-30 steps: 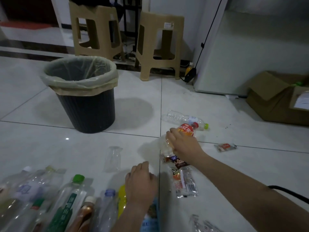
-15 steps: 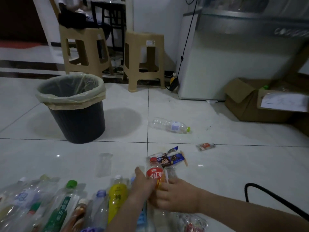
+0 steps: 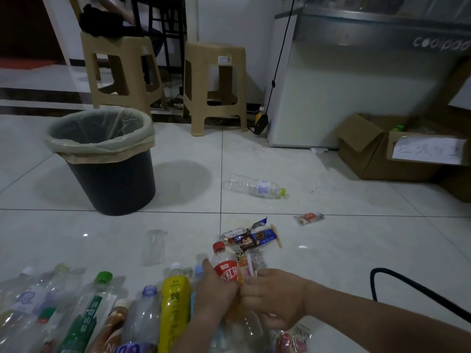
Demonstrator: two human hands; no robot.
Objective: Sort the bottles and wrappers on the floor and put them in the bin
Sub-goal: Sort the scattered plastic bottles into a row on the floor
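Both hands, left (image 3: 216,294) and right (image 3: 275,299), gripped a clear red-capped bottle (image 3: 224,266) (red label, white characters), tilted above the tiled floor (image 3: 331,250) beside the bottle row.

You look across a glossy white tiled floor (image 3: 331,250) under dim light. Two beige plastic stools (image 3: 216,90) stand by the white wall (image 3: 229,16). A white chest freezer (image 3: 356,93) sits at right, cardboard boxes (image 3: 377,154) beside it.
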